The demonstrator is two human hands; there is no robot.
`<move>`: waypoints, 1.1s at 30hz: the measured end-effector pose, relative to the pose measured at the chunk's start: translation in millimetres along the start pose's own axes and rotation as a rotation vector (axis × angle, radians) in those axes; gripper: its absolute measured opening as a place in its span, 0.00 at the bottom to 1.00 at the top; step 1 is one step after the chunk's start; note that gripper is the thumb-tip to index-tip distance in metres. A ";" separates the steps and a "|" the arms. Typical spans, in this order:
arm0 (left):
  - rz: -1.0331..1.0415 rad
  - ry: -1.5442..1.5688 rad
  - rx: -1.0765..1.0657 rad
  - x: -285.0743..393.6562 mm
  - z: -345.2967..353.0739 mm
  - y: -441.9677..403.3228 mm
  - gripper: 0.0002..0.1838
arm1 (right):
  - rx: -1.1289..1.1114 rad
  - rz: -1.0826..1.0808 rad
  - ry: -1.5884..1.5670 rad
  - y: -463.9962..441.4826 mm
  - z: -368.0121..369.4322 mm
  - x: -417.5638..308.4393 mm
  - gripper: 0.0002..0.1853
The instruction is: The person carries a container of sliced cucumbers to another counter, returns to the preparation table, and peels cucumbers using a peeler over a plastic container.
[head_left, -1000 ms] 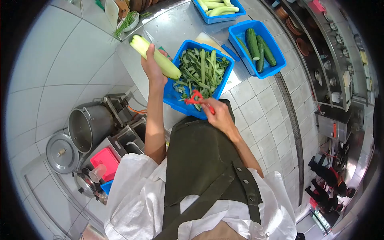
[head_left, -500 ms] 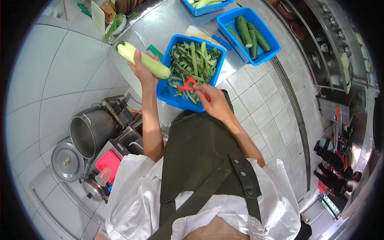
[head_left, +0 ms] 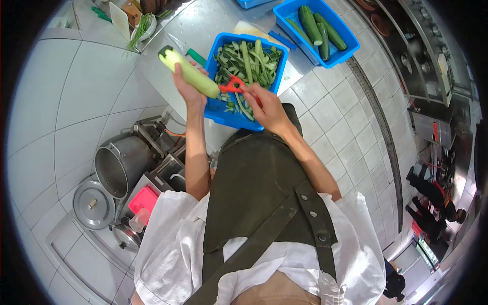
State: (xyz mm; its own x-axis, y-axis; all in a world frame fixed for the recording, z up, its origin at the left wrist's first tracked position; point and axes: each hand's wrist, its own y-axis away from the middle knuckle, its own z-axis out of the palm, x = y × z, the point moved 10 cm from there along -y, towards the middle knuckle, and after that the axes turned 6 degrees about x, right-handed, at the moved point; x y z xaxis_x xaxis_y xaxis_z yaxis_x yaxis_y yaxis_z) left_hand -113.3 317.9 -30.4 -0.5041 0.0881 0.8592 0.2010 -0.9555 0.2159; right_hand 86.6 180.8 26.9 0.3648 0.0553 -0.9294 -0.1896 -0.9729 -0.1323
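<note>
The left hand (head_left: pixel 190 91) is curled around a long, pale green vegetable (head_left: pixel 195 79), tilted with its dark green end toward 10 o'clock and its pale end toward 4, over a rectangular blue plastic tub (head_left: pixel 234 121) of green peelings (head_left: pixel 249 61). The right hand (head_left: pixel 268 108) grips a red plastic peeler (head_left: pixel 234 85), its head just beside that pale end; whether they touch I cannot tell. From the right hand, the vegetable lies at 10 o'clock, and a second blue plastic tub (head_left: pixel 341 56) with long dark green vegetables (head_left: pixel 310 24) at 1. From the left hand, a green-handled knife (head_left: pixel 196 57) lies at 12, and a tall grey metal pot (head_left: pixel 134 165) between 7 and 8
</note>
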 end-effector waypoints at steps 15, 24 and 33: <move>0.101 0.011 0.054 15.9 6.8 -6.4 0.30 | -0.102 -0.101 0.084 6.4 12.5 -3.0 0.09; 0.059 -0.042 0.105 14.0 11.5 8.6 0.24 | -0.058 -0.056 -0.018 -8.4 22.3 -10.4 0.09; 0.014 0.010 -0.022 4.7 8.9 4.8 0.33 | -0.053 0.083 -0.006 -9.7 4.0 -4.8 0.09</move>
State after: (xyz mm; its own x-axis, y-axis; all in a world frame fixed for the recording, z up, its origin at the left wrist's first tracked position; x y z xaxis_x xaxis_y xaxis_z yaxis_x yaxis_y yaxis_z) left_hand -107.3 316.2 -21.2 -0.5100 0.0717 0.8572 0.1898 -0.9626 0.1935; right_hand 83.1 190.8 31.3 0.3440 -0.0248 -0.9386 -0.1701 -0.9848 -0.0363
